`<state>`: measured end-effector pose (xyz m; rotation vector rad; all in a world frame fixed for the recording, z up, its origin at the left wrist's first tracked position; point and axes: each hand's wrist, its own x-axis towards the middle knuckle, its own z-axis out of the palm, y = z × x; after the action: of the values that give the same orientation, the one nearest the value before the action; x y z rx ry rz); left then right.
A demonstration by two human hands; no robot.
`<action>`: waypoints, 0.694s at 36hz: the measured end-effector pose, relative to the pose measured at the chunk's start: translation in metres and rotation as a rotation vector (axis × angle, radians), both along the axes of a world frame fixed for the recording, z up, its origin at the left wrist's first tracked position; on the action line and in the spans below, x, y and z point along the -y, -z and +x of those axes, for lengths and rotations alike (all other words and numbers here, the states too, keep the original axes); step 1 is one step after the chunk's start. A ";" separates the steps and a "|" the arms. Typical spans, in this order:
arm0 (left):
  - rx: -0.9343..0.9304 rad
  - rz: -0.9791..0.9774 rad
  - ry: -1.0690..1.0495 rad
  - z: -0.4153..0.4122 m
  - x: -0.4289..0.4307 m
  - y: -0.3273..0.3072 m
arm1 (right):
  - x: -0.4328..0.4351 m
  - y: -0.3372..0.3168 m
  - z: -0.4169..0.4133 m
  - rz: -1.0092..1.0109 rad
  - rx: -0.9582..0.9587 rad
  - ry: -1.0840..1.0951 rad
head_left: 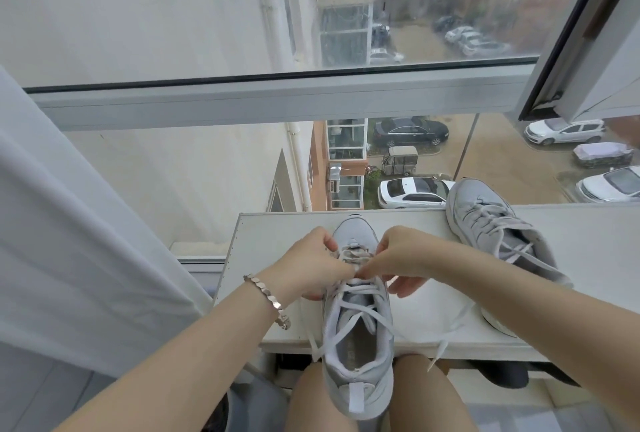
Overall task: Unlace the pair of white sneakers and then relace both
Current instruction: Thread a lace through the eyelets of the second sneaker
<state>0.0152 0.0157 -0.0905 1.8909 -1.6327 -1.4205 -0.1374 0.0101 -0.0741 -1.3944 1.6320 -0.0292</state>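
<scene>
Head view: one white sneaker lies in the middle of the pale, smooth desk, toe pointing to the far side. Its padded heel hangs off the near edge above the person's knees. It's mesh-looking fabric with a chunky rounded sole and a flat pull tab at the heel.

Both hands are at its far eyelets. The left hand has its fingers curled in, grip pinched on the flat white lace. The right hand meets it thumb to thumb, its grip also pinching that lace. The lace criss-crosses loosely down the tongue and one end trails off the near left edge.

There's a faceted metal bracelet on the left wrist.

The second sneaker sits to the right and farther back, angled, toe touching the glass, loosely laced – apart from the first one.

A soft white curtain hangs at left. Past the desk is a grey window frame, with a white car parked far below.
</scene>
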 end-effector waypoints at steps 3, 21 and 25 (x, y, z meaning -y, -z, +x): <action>-0.003 0.037 -0.013 0.001 -0.002 -0.006 | -0.001 -0.004 0.004 0.047 0.004 -0.015; 0.293 -0.410 0.160 -0.010 -0.010 -0.009 | -0.014 -0.011 0.010 -0.348 -0.242 -0.240; 0.407 -0.489 0.180 -0.014 -0.012 -0.008 | -0.012 -0.017 0.019 -0.389 -0.419 -0.393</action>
<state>0.0012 0.0276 -0.0828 1.8421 -2.1376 -0.6096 -0.1184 0.0221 -0.0568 -2.1157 1.7114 0.1973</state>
